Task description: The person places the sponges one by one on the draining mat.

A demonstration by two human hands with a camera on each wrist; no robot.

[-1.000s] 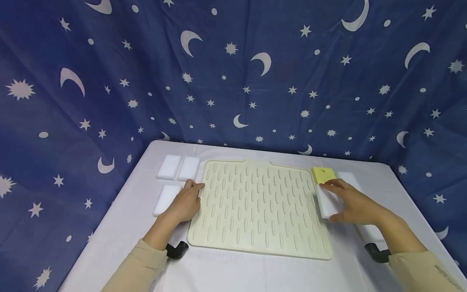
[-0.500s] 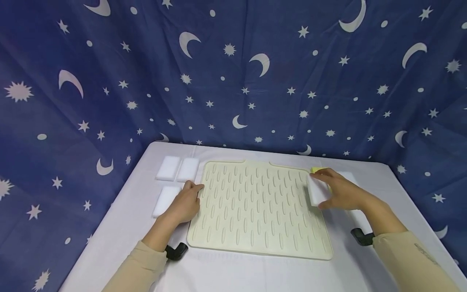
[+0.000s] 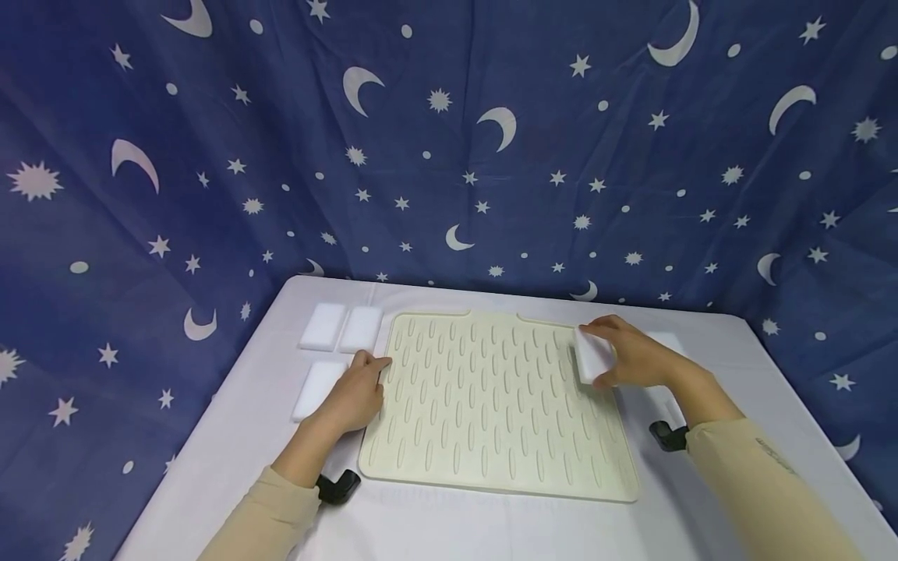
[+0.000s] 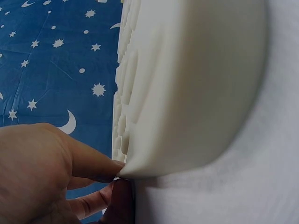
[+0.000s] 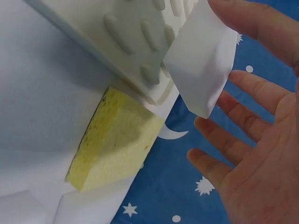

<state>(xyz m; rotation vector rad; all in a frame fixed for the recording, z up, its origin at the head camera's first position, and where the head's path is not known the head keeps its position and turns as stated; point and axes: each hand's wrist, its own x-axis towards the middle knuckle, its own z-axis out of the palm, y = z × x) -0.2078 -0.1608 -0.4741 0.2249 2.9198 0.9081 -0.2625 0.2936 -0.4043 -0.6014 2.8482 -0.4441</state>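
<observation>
A cream ridged silicone mat [image 3: 484, 405] lies on the table, and my left hand [image 3: 354, 397] pinches its left edge. Thumb and finger meet at that edge in the left wrist view. My right hand [image 3: 638, 354] grips a white sponge block [image 3: 592, 356] between thumb and fingertips, over the mat's upper right part. The block [image 5: 201, 60] is tilted in the right wrist view; whether it touches the mat I cannot tell. Beside the mat's far right corner sits a yellow sponge [image 5: 119, 144], which the right hand hides from the head view.
Several white blocks stand on the table: a back left one [image 3: 323, 326], its neighbour [image 3: 361, 329], and a nearer one [image 3: 319, 389] partly behind my left hand. More white blocks [image 3: 668, 341] lie at the right. A blue star-and-moon curtain [image 3: 449, 156] rises behind the table [image 3: 477, 530].
My right hand has carried the white block leftward and away from me, from the mat's right edge to over its upper right part. The left hand stays at the mat's edge.
</observation>
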